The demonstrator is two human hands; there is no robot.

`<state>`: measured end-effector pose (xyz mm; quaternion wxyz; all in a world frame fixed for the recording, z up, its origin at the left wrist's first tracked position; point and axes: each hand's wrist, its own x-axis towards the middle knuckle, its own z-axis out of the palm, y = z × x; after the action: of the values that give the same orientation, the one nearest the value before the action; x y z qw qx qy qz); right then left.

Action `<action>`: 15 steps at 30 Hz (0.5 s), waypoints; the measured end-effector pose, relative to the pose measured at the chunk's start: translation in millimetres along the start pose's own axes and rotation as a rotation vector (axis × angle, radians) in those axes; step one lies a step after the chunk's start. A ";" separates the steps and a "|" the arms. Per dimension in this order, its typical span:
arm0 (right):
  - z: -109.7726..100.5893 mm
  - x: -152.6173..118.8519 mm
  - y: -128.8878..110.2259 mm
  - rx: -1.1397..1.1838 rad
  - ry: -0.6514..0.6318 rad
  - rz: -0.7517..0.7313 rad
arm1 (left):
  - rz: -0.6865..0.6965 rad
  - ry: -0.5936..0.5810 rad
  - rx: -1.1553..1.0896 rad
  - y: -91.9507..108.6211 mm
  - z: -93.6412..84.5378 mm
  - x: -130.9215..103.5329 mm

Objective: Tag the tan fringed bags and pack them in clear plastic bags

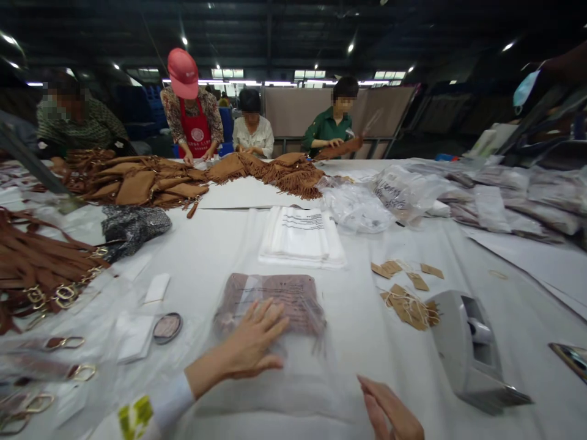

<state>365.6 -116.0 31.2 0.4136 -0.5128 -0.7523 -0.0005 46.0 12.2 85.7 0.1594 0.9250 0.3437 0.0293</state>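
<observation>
The left hand [251, 345] lay flat, fingers spread and released, pressing on a clear plastic bag holding a folded brown suede piece [270, 302] on the white table [206, 256]. The right hand [389, 410] hovered open at the bag's lower right edge, grasping nothing. A grey tape dispenser [472, 351] stood to the right, beside small brown paper tags [408, 302].

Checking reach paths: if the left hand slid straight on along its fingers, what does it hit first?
The left hand already lies on the bagged brown item. Straight on, probably the stack of folded plastic bags, though depth is unclear.
</observation>
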 end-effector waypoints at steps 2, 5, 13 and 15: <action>8.8 36.3 -12.8 0.094 -0.083 -0.091 | -0.033 -0.065 0.013 6.0 23.2 -36.7; 38.4 79.0 -40.6 0.231 -0.405 -0.264 | -0.065 -0.100 -0.001 19.5 57.2 -62.2; 85.1 80.8 -57.2 0.228 -0.740 -0.281 | -0.249 -0.010 0.067 24.6 86.3 -75.0; 86.7 78.1 -60.8 0.277 -0.701 -0.330 | -0.274 0.065 0.108 20.1 91.2 -73.5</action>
<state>254.4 -47.7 48.5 0.1918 -0.2940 -0.9127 0.2092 17.6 -74.6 9.7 0.1007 0.8751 0.4730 0.0186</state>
